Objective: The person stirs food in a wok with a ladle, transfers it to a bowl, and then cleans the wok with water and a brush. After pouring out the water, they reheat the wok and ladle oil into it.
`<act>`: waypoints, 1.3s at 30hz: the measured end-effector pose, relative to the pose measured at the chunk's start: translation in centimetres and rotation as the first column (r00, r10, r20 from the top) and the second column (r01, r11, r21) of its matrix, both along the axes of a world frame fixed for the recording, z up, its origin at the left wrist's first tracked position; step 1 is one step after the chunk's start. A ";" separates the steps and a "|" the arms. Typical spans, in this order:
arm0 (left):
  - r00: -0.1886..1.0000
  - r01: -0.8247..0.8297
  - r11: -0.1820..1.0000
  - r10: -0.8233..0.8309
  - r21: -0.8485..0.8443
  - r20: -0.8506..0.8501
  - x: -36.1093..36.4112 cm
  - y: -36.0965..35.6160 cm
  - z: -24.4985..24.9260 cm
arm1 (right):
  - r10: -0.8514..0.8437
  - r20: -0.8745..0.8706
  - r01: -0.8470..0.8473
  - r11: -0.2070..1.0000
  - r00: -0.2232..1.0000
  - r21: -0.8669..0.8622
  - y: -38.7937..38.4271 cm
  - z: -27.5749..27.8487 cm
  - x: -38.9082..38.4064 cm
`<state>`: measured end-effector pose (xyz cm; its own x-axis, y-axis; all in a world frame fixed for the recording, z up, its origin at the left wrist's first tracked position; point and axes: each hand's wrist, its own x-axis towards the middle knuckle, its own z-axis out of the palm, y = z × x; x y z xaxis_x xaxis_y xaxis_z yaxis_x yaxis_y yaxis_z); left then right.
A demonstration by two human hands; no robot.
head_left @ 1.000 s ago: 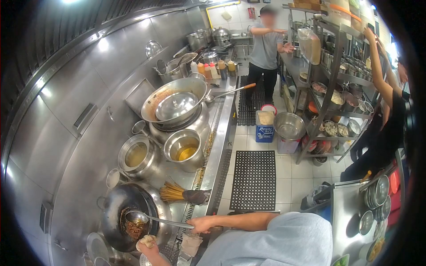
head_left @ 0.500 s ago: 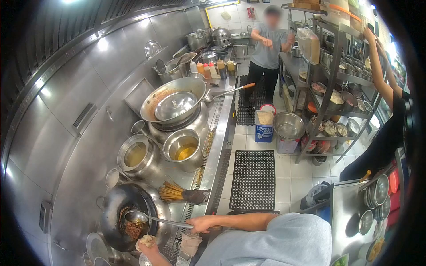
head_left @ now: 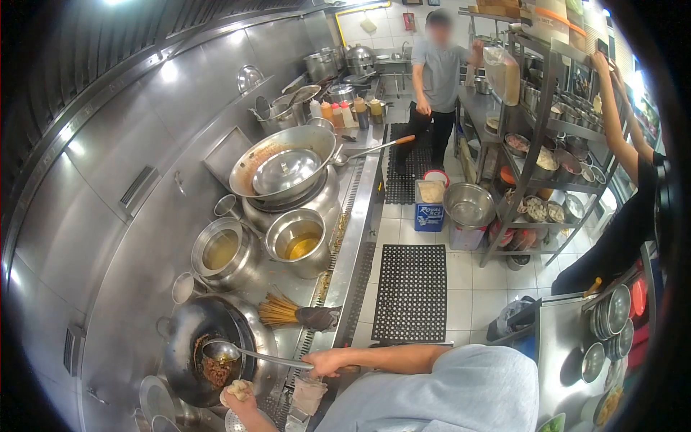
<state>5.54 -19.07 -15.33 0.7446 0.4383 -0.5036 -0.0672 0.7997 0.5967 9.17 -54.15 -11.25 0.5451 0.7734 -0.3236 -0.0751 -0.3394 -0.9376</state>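
My right hand is closed around the handle of a long metal ladle. The ladle's bowl rests in a dark wok, against browned, chopped food at its bottom. My left hand grips a folded cream cloth at the wok's near rim; the rim under the cloth is hidden. Beside the wok lies a bamboo wok brush with a dark-wrapped handle. A pale cloth hangs at the counter edge below my right hand.
Beyond the wok stand a pot of yellow liquid, another pot and a large wok with a ladle across its rim. A co-worker stands in the aisle. Another person's arms reach to the shelf rack.
The co-worker in the aisle has lowered a bent arm to hang near the thigh. My hands, the ladle and the wok look almost the same.
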 end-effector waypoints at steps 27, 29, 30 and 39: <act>0.993 0.110 0.983 -0.116 0.147 0.029 -7.6 -4.2 -1.4 | 0.031 0.012 -0.031 1.000 0.999 0.002 -0.1 -0.3 0.2; 0.988 0.145 0.982 -0.150 0.119 0.029 -7.9 -5.2 -1.5 | 0.038 0.007 -0.038 0.999 0.999 -0.007 -0.3 0.4 0.1; 0.985 0.163 0.981 -0.167 0.103 0.033 -7.9 -5.7 -1.5 | 0.035 0.006 -0.035 0.999 0.999 -0.006 -0.2 0.2 0.1; 0.957 0.284 0.958 -0.281 -0.028 0.078 -7.0 -8.7 -1.4 | 0.012 -0.026 -0.011 1.000 1.000 0.022 -0.3 -0.4 0.1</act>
<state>-1.43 -27.80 -16.77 0.8702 0.1862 -0.4562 0.1229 0.8146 0.5669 9.26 -54.43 -11.66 0.5277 0.7864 -0.3211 -0.0962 -0.3202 -0.9424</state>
